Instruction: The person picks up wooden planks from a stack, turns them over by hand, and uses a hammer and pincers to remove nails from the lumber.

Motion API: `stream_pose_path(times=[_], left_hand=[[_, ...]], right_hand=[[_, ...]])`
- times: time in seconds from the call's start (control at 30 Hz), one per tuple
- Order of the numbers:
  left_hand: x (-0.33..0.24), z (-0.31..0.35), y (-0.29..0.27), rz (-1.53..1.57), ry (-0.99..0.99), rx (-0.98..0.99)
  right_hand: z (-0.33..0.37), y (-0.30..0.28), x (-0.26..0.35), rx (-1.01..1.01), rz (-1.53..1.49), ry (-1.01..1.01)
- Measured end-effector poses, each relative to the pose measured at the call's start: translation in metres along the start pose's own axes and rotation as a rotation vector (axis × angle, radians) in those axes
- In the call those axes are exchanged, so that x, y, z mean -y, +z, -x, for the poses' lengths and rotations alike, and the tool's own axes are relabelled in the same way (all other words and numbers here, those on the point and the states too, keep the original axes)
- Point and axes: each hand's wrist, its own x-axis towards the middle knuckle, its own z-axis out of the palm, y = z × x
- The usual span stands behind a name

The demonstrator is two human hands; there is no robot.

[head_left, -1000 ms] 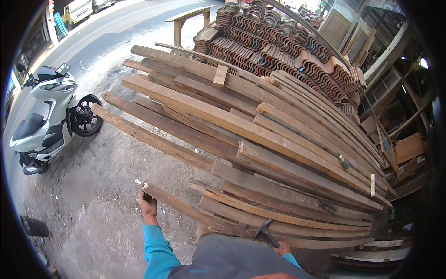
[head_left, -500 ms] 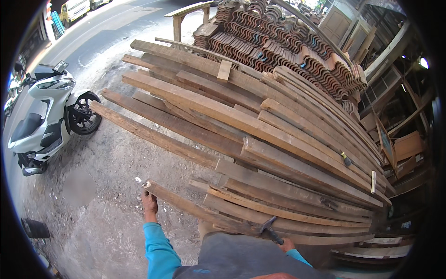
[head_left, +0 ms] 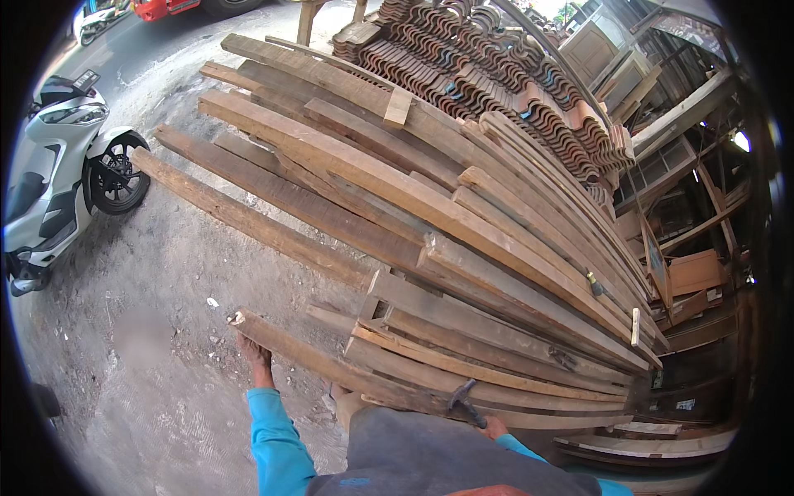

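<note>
My left hand (head_left: pixel 255 357), in a blue sleeve, is closed on the near end of a long wooden beam (head_left: pixel 310 351), gripping it from beside and below. The beam runs to the right in front of my body, and its raised end stands apart from the other timber. Low on the right, my right hand (head_left: pixel 495 428) is closed round the handle of a hammer (head_left: pixel 463 401). The hammer's dark head lies over the lower beams; whether it touches them I cannot tell. Part of the right hand is hidden behind my dark shirt.
Long planks (head_left: pixel 347 182) lie stacked ahead, with a small wood block (head_left: pixel 398 108) and a yellow-and-black tool (head_left: pixel 597 284) on them. Behind stand clay roof tiles (head_left: pixel 496 74). A white scooter (head_left: pixel 70 169) is parked left; a red vehicle (head_left: pixel 161 8) is on the road.
The whole view has shifted, so the timber and scooter sit farther left. A red vehicle has come into sight on the road. Both hands keep their holds on the beam and hammer.
</note>
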Motion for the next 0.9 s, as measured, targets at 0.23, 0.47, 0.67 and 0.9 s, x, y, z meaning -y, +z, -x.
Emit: stream_pose_path(times=[0.23, 0.47, 0.67, 0.9], left_hand=[[0.008, -0.004, -0.016, -1.037, 0.459, 0.081], [-0.037, 0.015, 0.035, -0.472, 0.126, 0.030], [-0.047, -0.001, 0.027, 0.276, -0.251, -0.061], [-0.062, -0.012, 0.071, 0.681, -0.280, 0.101]], right_hand=[[-0.019, 0.004, -0.014, 0.020, 0.078, -0.030], [0.004, 0.005, 0.005, 0.038, 0.030, 0.026], [0.032, -0.026, 0.045, 0.011, -0.086, 0.071], [0.044, -0.024, 0.048, 0.042, -0.216, 0.140]])
